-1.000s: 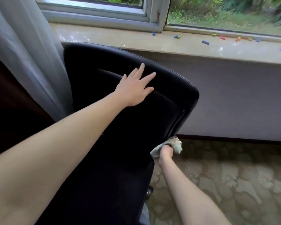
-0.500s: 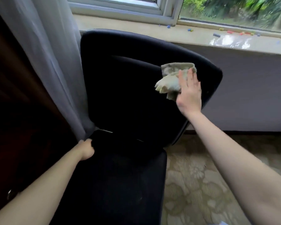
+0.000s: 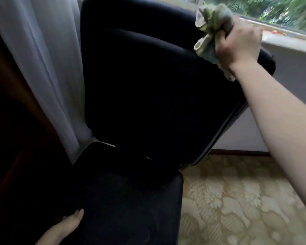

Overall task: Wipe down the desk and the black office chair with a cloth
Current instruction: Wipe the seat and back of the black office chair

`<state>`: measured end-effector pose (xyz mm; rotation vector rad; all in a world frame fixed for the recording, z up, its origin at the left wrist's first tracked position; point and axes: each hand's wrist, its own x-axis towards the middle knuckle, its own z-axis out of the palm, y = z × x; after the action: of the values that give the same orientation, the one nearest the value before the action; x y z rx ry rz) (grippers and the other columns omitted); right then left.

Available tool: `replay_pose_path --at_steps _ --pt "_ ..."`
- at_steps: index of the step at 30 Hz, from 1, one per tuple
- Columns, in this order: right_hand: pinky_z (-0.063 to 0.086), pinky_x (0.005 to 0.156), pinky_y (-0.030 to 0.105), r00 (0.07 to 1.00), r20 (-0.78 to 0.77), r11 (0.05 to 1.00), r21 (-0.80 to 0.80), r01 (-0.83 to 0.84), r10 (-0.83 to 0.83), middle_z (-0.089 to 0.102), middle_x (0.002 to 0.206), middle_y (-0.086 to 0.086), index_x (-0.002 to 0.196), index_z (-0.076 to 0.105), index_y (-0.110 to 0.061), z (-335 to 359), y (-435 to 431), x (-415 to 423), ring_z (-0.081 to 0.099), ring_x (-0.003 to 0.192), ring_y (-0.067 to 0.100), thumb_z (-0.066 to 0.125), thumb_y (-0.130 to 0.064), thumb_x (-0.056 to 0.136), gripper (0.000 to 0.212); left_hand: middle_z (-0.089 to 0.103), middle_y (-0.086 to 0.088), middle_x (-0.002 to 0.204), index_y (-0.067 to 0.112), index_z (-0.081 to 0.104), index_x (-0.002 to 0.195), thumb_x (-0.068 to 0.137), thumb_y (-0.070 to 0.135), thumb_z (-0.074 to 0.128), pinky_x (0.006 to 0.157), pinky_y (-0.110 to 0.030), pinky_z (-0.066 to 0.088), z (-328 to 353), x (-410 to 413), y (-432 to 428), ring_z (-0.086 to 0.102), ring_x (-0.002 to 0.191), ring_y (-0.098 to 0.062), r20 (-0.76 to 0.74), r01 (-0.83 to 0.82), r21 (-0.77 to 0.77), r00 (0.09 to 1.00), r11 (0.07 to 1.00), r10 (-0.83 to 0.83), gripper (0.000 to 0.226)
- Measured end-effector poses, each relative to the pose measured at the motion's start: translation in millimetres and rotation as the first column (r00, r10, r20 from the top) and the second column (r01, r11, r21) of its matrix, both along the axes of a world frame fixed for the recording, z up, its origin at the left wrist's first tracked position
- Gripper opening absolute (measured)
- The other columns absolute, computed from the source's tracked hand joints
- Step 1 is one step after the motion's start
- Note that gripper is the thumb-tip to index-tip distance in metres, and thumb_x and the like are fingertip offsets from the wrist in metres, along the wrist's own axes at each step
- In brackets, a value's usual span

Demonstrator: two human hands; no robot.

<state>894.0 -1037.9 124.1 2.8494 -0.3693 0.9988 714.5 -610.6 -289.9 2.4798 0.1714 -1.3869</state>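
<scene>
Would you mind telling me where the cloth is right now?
The cloth is bunched in the right hand, upper right, at the chair's top corner by the window.

Both forearms bare, no sleeves or jewellery visible; right hand (image 3: 237,43) at 1 o'clock, left hand (image 3: 67,225) at 7.

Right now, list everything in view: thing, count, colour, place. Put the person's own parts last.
office chair: one, black, centre, backrest toward the window.
cloth: one, grey-green, bunched at the backrest's upper right corner.
curtain: one, sheer white, hanging left of the chair.
dark wooden furniture: one, dark brown, far left; too dim to identify.
windowsill: one, pale, upper right, with small coloured bits too blurred to name.
carpet: one, beige floral, lower right.
left hand: one, on the seat's front left edge.
right hand: one, fingers closed on the cloth.
</scene>
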Motion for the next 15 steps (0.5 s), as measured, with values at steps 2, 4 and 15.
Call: replay_pose_path --at_steps 2,4,15 --pt "0.029 0.099 0.041 0.999 0.009 0.999 0.017 0.034 -0.034 0.056 0.118 0.025 0.12 0.052 -0.004 6 -1 -4 0.05 0.11 0.039 0.027 -0.042 0.083 0.058 0.003 -0.011 0.158 0.014 0.011 0.151 0.099 0.054 0.022 0.118 -0.047 0.003 -15 6 -11 -0.002 0.146 -0.03 -0.058 -0.199 0.005 0.978 0.98 0.199 0.067" --pt "0.028 0.101 0.042 0.998 0.013 0.998 0.01 0.067 -0.068 0.058 0.116 0.026 0.119 0.052 -0.002 6 -1 -15 0.052 0.108 0.04 0.031 -0.041 0.089 0.053 0.005 -0.011 0.159 0.01 0.01 0.15 0.1 0.05 0.024 0.118 -0.042 0.002 -21 20 -12 0.0 0.146 -0.03 -0.072 -0.238 0.031 0.968 0.971 0.239 0.066" --pt "0.002 0.116 0.045 0.99 0.106 0.968 -0.242 -0.063 0.091 0.026 0.151 0.023 0.144 0.033 -0.003 -90 -2 -105 0.02 0.141 0.037 0.03 -0.014 0.092 0.053 0.012 -0.013 0.157 0.022 -0.016 0.149 0.091 0.068 0.017 0.115 -0.04 0.02 -7 71 -28 0.018 0.143 -0.031 0.265 -0.258 0.012 0.932 0.966 0.246 0.081"
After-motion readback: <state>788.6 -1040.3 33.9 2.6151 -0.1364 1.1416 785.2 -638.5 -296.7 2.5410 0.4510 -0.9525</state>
